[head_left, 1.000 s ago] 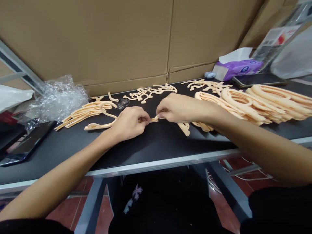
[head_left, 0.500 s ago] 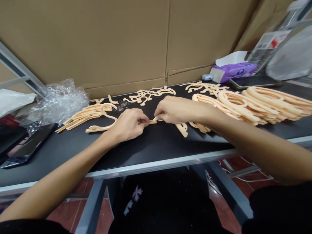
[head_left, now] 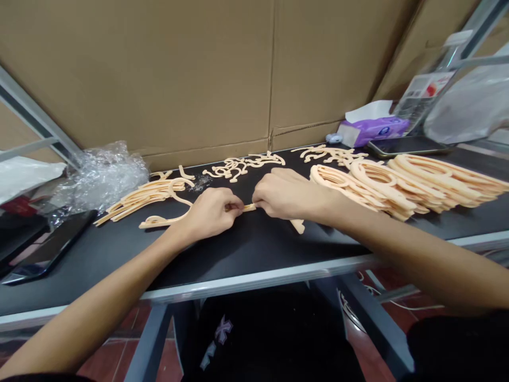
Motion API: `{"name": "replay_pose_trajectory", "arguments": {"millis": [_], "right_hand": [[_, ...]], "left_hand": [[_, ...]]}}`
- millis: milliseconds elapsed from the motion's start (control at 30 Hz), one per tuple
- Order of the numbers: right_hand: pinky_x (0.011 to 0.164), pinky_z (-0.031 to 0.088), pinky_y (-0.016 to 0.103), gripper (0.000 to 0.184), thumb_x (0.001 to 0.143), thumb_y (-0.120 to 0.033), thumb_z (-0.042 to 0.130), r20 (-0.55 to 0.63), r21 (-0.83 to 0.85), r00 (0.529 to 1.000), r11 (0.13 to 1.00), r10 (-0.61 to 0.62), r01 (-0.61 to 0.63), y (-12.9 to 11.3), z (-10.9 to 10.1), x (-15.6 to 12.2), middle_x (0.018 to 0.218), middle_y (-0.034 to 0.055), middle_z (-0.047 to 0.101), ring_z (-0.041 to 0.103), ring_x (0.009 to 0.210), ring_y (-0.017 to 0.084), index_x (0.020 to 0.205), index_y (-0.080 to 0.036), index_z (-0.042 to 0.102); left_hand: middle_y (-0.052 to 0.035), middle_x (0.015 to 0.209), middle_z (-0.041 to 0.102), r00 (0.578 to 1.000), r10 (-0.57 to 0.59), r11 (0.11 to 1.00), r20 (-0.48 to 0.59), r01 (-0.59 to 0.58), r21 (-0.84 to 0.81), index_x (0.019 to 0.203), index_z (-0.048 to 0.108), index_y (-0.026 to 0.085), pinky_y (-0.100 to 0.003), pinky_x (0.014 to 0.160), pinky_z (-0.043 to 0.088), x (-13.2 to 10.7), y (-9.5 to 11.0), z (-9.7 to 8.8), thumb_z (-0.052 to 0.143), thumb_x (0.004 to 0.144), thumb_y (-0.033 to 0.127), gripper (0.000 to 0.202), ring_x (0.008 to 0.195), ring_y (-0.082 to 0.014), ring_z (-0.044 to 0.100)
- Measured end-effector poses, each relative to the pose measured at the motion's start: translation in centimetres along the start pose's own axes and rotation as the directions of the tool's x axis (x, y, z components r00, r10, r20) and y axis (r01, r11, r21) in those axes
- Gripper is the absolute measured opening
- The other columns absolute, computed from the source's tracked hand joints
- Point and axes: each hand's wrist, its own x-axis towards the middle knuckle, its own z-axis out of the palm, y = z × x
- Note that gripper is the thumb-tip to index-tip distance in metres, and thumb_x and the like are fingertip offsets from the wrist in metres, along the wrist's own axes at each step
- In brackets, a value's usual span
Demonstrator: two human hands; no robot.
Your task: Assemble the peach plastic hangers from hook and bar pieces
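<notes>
The left grip [head_left: 210, 212] and the right grip [head_left: 284, 193] are each pinched tight on one end of a short peach plastic strip [head_left: 249, 207]. It is held low over the middle of the black counter [head_left: 238, 254]; whether it touches cannot be told. Left of the strip lies a long curved peach piece [head_left: 163, 219], with a heap of arcs [head_left: 145, 192] beyond. Behind the strip sit small offcuts [head_left: 242, 163]. Right of the strip are overlapping peach rings [head_left: 401, 183] and, further back, a purple tissue pack [head_left: 377, 130].

The black tabletop [head_left: 246, 249] is carrying stacked peach plastic rings [head_left: 417, 183] at three o'clock, loose curved peach offcuts [head_left: 242, 164] at twelve, long peach strips [head_left: 147, 193] and crumpled clear film [head_left: 101, 175] at ten, and a dark phone [head_left: 51, 241] at nine.
</notes>
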Motion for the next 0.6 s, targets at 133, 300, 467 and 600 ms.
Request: {"name": "replay_pose_trajectory", "arguments": {"millis": [133, 300, 467, 600], "right_hand": [[0.069, 0.029, 0.037, 0.033, 0.094, -0.011, 0.053, -0.011, -0.074, 0.999, 0.997, -0.032, 0.031, 0.2, 0.3, 0.0, 0.093, 0.0148, 0.08, 0.067, 0.083, 0.025, 0.099, -0.016, 0.085], [0.074, 0.032, 0.036, 0.035, 0.097, -0.01, 0.052, -0.035, 0.015, 0.996, 0.996, -0.085, 0.086, 1.3, 1.1, 0.2, 0.094, 0.0113, 0.078, 0.063, 0.086, 0.024, 0.098, -0.018, 0.086], [0.085, 0.033, 0.037, 0.031, 0.094, -0.009, 0.054, -0.131, 0.03, 0.982, 0.99, -0.135, 0.14, 2.0, 1.1, 0.1, 0.092, 0.0091, 0.074, 0.06, 0.09, 0.022, 0.093, -0.018, 0.084], [0.096, 0.033, 0.041, 0.027, 0.094, -0.01, 0.058, -0.286, 0.078, 0.954, 0.991, -0.085, 0.112, 2.5, 1.0, -0.2, 0.102, 0.012, 0.075, 0.061, 0.103, 0.026, 0.1, -0.018, 0.082]], "left_hand": [[-0.0029, 0.082, 0.081, 1.0, 0.006, 1.0, -0.014, -0.006, -0.012, 0.083, 0.085, 0.019, -0.029, 0.07, 0.052, 0.0, -0.1, 0.1, 0.064, 0.084, 0.01, 0.023, 0.07, -0.0176, 0.071], [-0.0025, 0.08, 0.078, 0.998, -0.005, 1.0, -0.059, 0.003, -0.024, 0.083, 0.083, 0.019, -0.029, 0.069, 0.051, -0.2, -0.2, 0.5, 0.067, 0.084, 0.011, 0.018, 0.069, -0.0173, 0.068], [-0.003, 0.081, 0.077, 0.999, -0.007, 1.0, -0.052, 0.006, -0.018, 0.086, 0.082, 0.018, -0.03, 0.069, 0.052, 0.0, -0.3, 0.6, 0.068, 0.085, 0.011, 0.016, 0.07, -0.0176, 0.068], [-0.0028, 0.08, 0.077, 0.999, -0.011, 1.0, -0.04, 0.011, 0.01, 0.085, 0.081, 0.018, -0.03, 0.068, 0.052, -0.1, -0.3, 0.5, 0.069, 0.085, 0.01, 0.014, 0.069, -0.0169, 0.067]]}}
